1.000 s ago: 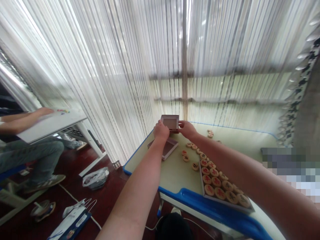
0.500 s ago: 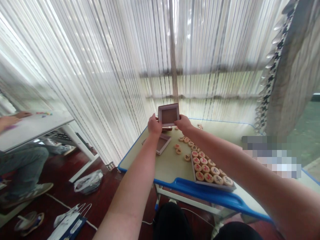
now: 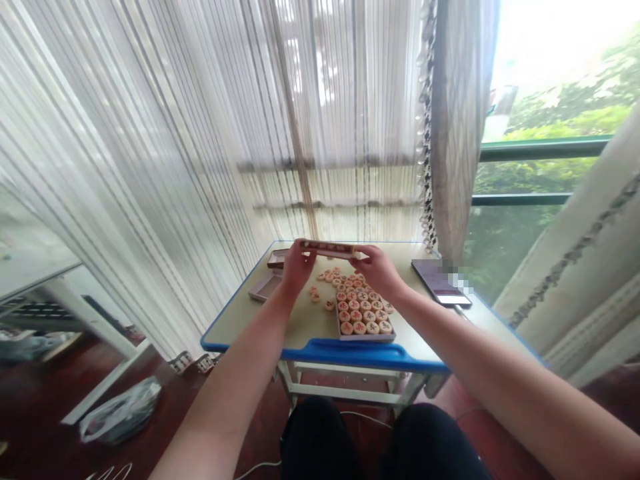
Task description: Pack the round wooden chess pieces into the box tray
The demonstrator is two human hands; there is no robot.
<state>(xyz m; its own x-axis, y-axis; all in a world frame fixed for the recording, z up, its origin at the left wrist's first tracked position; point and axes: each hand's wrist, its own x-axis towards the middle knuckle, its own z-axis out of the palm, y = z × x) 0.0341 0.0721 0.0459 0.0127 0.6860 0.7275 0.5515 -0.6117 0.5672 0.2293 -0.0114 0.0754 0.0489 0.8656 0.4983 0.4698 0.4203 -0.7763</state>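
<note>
- Resting by the near edge of the desk [image 3: 235, 320], the tray [image 3: 367, 338] of xiangqi pieces [image 3: 355, 305] lies at five o'clock from the shallow box [image 3: 329, 249], closer to the right hand [image 3: 376, 267].
- Left hand [image 3: 298, 265] and right grip that box's ends, at nine and three o'clock along its long axis.

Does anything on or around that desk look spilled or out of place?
Yes, mildly: several round pieces lie loose on the desk, left of the tray, while others sit inside it in neat rows. A plastic bag also lies crumpled on the floor. I see no obvious damage.
</note>
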